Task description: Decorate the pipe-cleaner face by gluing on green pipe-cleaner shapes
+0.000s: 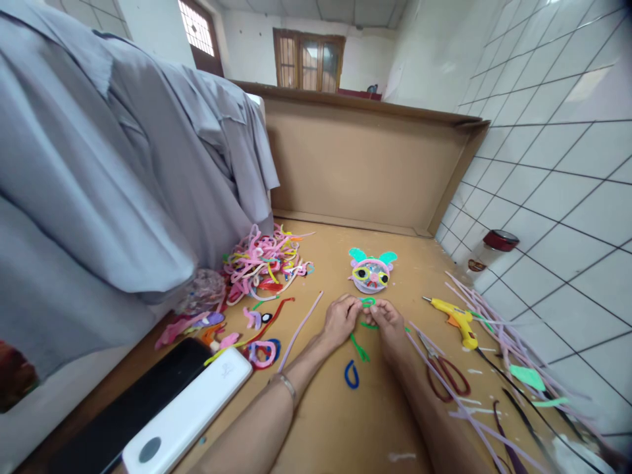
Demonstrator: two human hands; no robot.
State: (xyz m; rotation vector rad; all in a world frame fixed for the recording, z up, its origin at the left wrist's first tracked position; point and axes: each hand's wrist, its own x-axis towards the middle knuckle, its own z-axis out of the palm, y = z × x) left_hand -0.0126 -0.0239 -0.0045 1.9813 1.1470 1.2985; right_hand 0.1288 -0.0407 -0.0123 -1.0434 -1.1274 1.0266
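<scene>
My left hand (340,320) and my right hand (388,324) meet over the brown tabletop (326,421), both pinching a green pipe cleaner (367,302) bent into a small loop between the fingertips. Just beyond the hands lies a round pipe-cleaner animal face (371,270) with teal ears, yellow-ringed eyes and a pink snout. A green scrap (359,347) and a blue loop (351,374) lie between my forearms. A thin bracelet (288,385) sits on my left wrist.
A tangled pile of pink and coloured pipe cleaners (264,260) lies to the left, under hanging grey cloth (108,164). A yellow glue gun (457,317), red-handled scissors (447,368) and long lilac stems (498,322) lie right. A white power bank (190,411) and black phone (133,408) sit near left. Jar (496,247) stands by the tiled wall.
</scene>
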